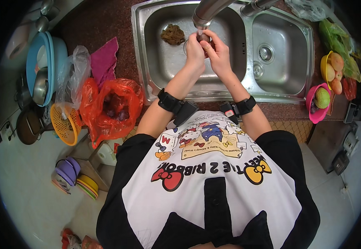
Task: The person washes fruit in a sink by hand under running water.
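Note:
Under the metal faucet, both of my hands are close together over the larger basin of a stainless steel sink. My left hand and my right hand hold a small dark reddish-brown round item, perhaps a plum, between their fingers. Water from the spout meets it. A brown crumpled clump lies in the basin to the left of my hands. To the left of the sink, an open red plastic bag holds several dark purple round fruits.
Left: a magenta cloth, a clear plastic bag, an orange colander and blue basins. Right: the smaller sink basin, a pink bowl with green fruit, a yellow bowl with round fruits and bagged greens.

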Demonstrator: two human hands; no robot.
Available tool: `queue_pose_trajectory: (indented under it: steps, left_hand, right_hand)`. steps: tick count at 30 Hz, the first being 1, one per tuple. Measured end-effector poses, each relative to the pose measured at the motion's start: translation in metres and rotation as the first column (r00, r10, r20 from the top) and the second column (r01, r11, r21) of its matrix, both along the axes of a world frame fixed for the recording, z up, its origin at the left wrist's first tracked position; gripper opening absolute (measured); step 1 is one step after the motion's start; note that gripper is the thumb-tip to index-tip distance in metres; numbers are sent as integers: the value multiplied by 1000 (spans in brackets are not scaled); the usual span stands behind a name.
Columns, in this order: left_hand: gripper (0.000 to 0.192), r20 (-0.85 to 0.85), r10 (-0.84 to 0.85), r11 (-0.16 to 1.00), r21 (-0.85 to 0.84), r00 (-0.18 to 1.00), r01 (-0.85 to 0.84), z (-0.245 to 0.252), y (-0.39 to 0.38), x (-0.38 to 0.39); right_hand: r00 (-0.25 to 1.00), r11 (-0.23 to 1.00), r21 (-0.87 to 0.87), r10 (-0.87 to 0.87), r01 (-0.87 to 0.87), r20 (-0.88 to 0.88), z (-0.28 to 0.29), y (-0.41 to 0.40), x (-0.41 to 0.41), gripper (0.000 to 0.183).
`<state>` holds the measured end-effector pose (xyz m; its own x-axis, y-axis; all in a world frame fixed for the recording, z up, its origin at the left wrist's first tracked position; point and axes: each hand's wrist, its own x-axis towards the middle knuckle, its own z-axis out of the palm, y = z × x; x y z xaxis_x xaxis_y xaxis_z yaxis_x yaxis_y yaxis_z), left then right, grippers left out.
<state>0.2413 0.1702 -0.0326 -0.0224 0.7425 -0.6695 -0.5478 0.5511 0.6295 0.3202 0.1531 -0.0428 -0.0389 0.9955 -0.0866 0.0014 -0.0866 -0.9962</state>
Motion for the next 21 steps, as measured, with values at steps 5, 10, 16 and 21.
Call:
queue_pose_trajectory:
  steps: [5, 10, 16, 21]
  left_hand:
    - [28, 126, -124, 991, -32, 984, 129, 2, 11, -15]
    - [28, 165, -268, 964, 49, 949, 263, -5, 14, -22]
    - [36, 31, -366, 899, 271, 930, 345, 6, 6, -31]
    - [31, -166, -422, 846, 283, 891, 453, 2, 4, -38]
  right_hand:
    - [967, 963, 268, -28, -42, 252, 3, 2, 1, 30]
    - [983, 986, 161, 15, -45, 182, 2, 2, 4, 30]
    - [918, 898, 330, 165, -290, 360, 15, 19, 29, 31]
    - [780, 822, 343, 180, -454, 599, 16, 23, 39, 39]
